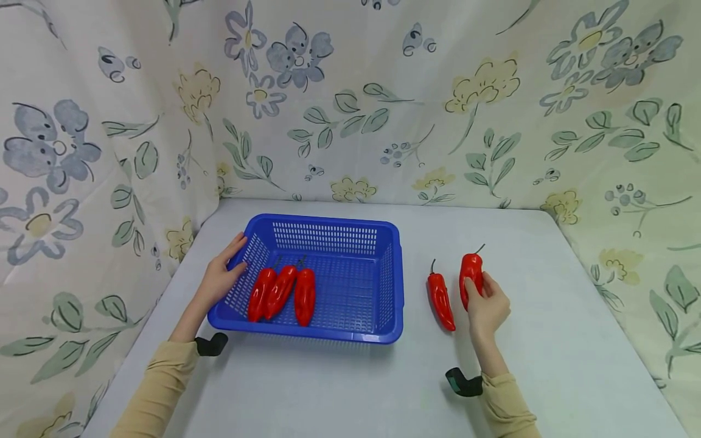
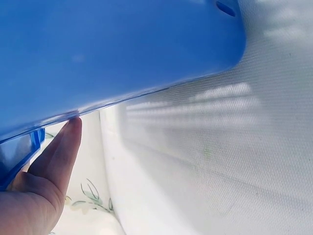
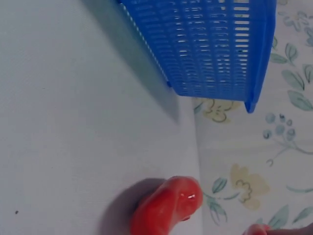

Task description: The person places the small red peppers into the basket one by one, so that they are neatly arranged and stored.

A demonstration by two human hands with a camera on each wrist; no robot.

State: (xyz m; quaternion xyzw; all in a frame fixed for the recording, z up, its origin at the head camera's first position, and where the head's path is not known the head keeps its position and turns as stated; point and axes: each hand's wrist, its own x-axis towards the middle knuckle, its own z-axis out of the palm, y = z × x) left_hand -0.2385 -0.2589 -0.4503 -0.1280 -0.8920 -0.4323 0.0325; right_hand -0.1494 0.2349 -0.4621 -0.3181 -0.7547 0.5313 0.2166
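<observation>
My left hand (image 1: 221, 277) grips the left rim of a blue plastic basket (image 1: 323, 333), its thumb over the edge. In the left wrist view, its fingers (image 2: 61, 152) reach up to the rim. Three glossy red chili peppers (image 1: 281, 292) lie side by side in the left half of the basket. Right of the basket, my right hand (image 1: 489, 307) pinches another red chili pepper (image 1: 471, 267) between thumb and fingers, its stem pointing away. One more red chili pepper (image 1: 440, 302) lies just left of that hand on the table.
The white table (image 1: 328, 389) has a floral curtain (image 1: 350, 121) behind it and along both sides. Black wrist mounts (image 1: 212, 345) sit at the cuffs of the beige sleeves (image 1: 159, 383). The basket's slotted side wall (image 3: 205, 49) rises beyond the right hand in the right wrist view.
</observation>
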